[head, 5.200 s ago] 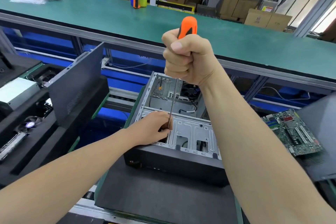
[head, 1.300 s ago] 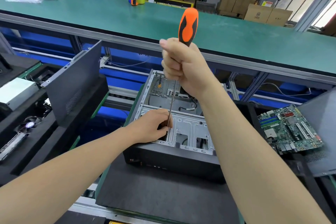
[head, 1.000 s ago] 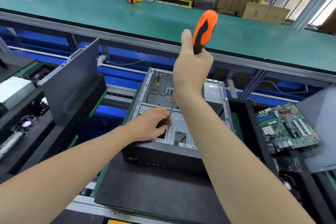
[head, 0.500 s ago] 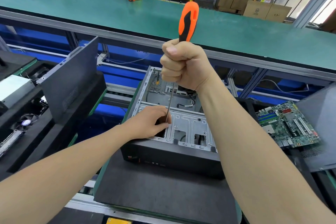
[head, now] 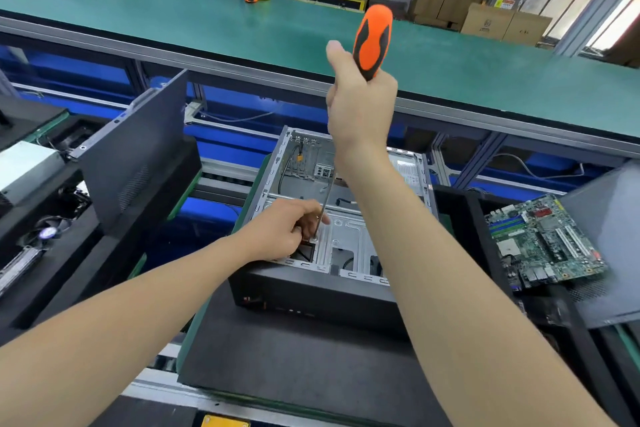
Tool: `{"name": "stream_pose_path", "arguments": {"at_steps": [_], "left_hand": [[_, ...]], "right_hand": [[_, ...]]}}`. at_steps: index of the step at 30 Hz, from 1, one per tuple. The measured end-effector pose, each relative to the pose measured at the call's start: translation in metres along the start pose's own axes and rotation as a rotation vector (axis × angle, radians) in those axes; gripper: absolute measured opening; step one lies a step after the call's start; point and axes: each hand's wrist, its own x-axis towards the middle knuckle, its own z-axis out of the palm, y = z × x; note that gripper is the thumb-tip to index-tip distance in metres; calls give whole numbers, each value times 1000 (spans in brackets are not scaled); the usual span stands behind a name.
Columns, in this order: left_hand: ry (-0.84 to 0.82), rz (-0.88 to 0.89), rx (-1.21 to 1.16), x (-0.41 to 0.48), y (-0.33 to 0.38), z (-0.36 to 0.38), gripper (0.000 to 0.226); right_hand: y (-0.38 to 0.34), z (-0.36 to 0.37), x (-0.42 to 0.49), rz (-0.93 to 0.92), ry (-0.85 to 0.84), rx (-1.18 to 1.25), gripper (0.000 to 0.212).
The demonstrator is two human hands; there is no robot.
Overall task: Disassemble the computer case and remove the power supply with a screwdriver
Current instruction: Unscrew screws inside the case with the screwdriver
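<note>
Right hand [head: 360, 107] is wrapped tight round the screwdriver [head: 372, 38] by its orange handle, left hand [head: 280, 229] pinches the shaft low down, tip on the drive cage [head: 349, 236] inside the computer case [head: 311, 291], which lies open-side-up on the black mat [head: 294, 357]. Versus half a second ago the right wrist has rolled over and the handle leans right, so that's another twist of the driver (unscrewing isn't finished, I'd guess). Power supply [head: 410, 170] sits in the case's far right corner, not out yet. Count: one case, one loose motherboard [head: 543, 239], one screwdriver.
</note>
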Motion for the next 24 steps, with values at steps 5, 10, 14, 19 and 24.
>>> {"name": "stream_pose_path", "arguments": {"at_steps": [5,10,14,19,24], "left_hand": [[4,-13,-67,1,-1,1,56],[157,-64,-86,7,-7,-2,54],[248,-10,282,35,-5,-4,18],[-174,-299,580,74,-7,-11,63],[-226,-375,555,91,-14,-2,82]], "right_hand": [[0,-19,16,156,-601,181,52],[-2,-25,22,229,-748,234,47],[-7,-20,23,128,-583,10,48],[-5,-10,22,123,-399,-176,47],[-3,-8,21,57,-185,-251,34]]}}
